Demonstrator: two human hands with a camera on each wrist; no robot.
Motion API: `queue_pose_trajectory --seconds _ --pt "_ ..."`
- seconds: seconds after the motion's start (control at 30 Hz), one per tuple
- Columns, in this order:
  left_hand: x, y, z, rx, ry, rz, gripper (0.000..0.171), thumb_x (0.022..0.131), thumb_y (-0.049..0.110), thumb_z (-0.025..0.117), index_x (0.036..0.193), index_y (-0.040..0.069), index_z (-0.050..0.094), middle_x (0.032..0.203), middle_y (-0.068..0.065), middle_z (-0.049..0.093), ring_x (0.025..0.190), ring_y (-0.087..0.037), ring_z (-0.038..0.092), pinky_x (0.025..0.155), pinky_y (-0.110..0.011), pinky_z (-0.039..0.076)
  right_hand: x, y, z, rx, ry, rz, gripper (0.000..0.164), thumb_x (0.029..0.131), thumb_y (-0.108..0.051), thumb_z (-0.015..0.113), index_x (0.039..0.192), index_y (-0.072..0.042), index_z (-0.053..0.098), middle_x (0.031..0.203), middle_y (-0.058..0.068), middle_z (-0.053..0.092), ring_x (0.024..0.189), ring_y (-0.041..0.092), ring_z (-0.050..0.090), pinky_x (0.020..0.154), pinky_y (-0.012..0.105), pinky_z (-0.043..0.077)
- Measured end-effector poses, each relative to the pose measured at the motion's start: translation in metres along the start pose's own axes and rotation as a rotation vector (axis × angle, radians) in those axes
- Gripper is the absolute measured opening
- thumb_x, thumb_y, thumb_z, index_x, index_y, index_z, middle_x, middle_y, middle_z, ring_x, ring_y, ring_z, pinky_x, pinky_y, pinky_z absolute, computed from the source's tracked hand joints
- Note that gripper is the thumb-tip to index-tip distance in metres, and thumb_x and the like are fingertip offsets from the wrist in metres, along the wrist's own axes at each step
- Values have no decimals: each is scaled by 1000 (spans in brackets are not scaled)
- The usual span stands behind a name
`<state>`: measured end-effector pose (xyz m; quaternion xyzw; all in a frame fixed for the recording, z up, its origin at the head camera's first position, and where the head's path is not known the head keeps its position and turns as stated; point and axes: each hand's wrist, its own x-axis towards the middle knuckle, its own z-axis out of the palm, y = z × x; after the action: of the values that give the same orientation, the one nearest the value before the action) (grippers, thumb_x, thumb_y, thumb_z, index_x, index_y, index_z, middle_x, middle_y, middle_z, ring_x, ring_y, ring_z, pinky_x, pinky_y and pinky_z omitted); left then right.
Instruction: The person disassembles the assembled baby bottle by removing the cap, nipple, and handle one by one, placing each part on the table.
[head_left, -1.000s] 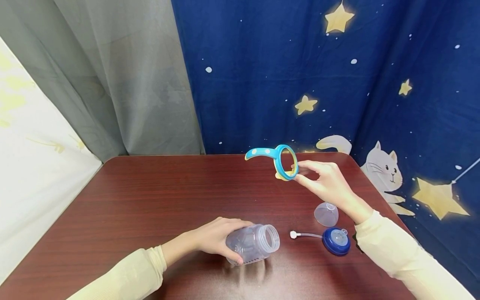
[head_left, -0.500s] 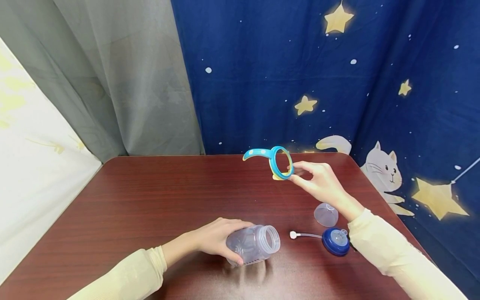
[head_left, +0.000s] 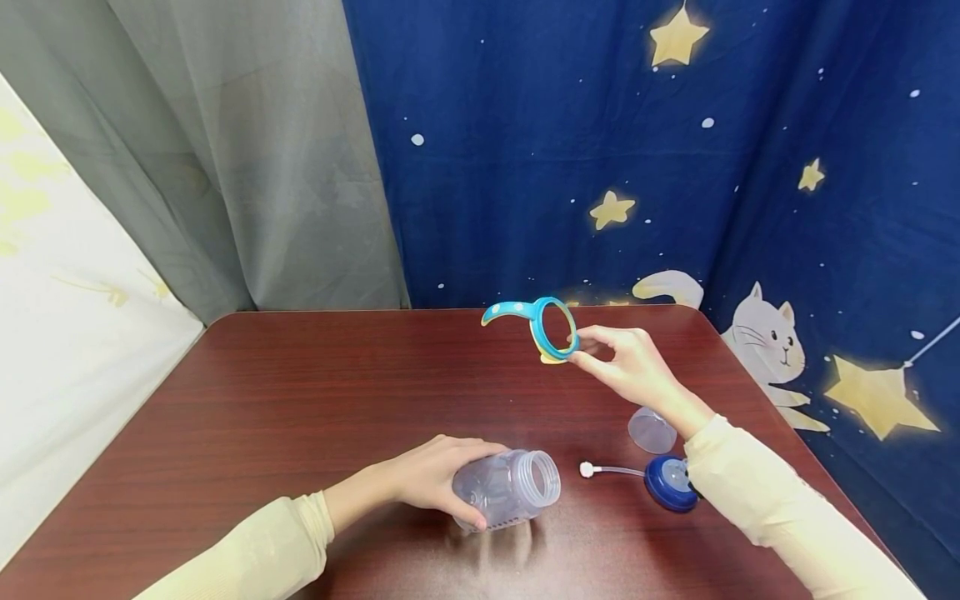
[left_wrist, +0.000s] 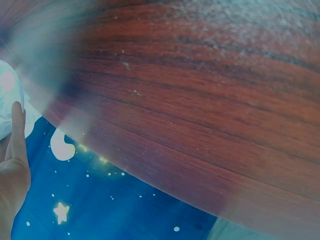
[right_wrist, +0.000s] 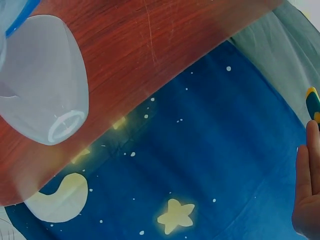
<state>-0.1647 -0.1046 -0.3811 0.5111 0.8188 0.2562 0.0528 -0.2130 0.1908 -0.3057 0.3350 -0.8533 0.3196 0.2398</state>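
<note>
My left hand (head_left: 437, 475) grips a clear, open-necked baby bottle (head_left: 504, 489), tilted over the table with its threaded mouth towards the right. Only the fingers and part of the bottle (left_wrist: 9, 100) show at the left edge of the left wrist view. Higher up and to the right, my right hand (head_left: 628, 367) pinches a blue and yellow bottle handle ring (head_left: 540, 321) by its rim, above the table. One curved, white-spotted handle points left from the ring. The right wrist view catches the right hand (right_wrist: 307, 185) at its edge, with a bit of the handle.
On the right of the dark red wooden table (head_left: 315, 400) is a clear dome cap (head_left: 651, 431). Nearer lies a blue bottle collar (head_left: 670, 483), partly behind the right sleeve, with a thin straw ending in a white weight (head_left: 587, 470). Curtains hang behind the table.
My right hand has moved left and slightly down with the handle ring, its sleeve now covering part of the blue collar. The left hand and bottle stay almost still.
</note>
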Motion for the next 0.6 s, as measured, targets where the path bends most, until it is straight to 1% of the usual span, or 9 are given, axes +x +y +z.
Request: queue_pose_trajectory --seconds 0.23,0.43,0.6 --pt "1 -1 1 1 1 4 76 70 54 71 132 20 44 115 10 56 97 -1 52 78 -19 43 -1 4 6 9 -33 37 19 75 -12 75 93 -8 69 77 -4 68 71 8 64 63 29 49" --pt "1 1 1 5 1 -1 76 70 54 71 132 21 44 115 10 56 98 -1 52 78 -19 43 -2 8 12 21 -55 53 18 76 -13 74 93 -8 69 77 -4 68 71 8 64 63 30 49" --pt "0 2 1 3 1 -4 76 70 54 71 132 20 44 115 9 56 98 -2 52 79 -19 43 -2 11 17 25 -70 84 18 76 -13 74 93 -8 69 76 -4 68 70 8 64 63 28 48"
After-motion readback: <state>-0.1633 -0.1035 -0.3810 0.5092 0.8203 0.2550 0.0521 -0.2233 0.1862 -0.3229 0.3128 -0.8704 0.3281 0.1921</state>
